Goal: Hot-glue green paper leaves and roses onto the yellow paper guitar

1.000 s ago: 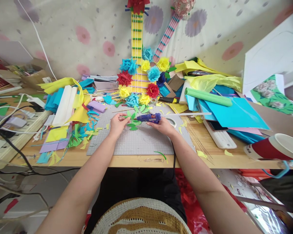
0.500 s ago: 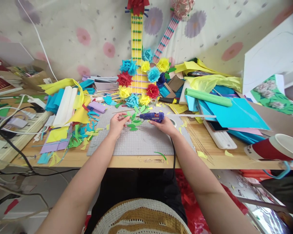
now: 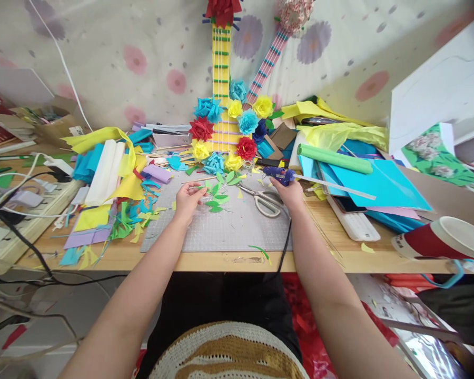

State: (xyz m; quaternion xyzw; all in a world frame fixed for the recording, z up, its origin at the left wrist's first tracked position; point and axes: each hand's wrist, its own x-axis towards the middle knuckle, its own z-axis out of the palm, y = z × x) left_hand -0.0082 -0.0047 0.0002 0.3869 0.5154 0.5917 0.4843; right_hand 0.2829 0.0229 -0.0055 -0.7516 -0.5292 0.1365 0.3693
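Observation:
My left hand [image 3: 190, 201] is closed, its fingertips pinching a sprig of green paper leaves [image 3: 217, 200] above the grey cutting mat [image 3: 221, 231]. In my right hand [image 3: 290, 193] is a blue glue gun [image 3: 278, 175], a long white glue stick [image 3: 335, 187] jutting from its back to the right. The gun's black cord [image 3: 286, 245] hangs over the table edge. Scissors with pale handles [image 3: 266, 202] lie on the mat between the hands, just left of my right hand. More green leaves touch the mat behind the sprig.
A yellow paper guitar [image 3: 221, 79] covered in paper flowers leans on the back wall. Coloured paper scraps [image 3: 130, 210] lie at left beside a power strip [image 3: 8, 231]. Blue sheets [image 3: 391, 181], a green roll [image 3: 334, 158] and a paper cup [image 3: 442, 237] are at right.
My right hand has moved the glue gun right, away from the leaves, uncovering the scissors. My left hand keeps its pinch on the leaf sprig in nearly the same place.

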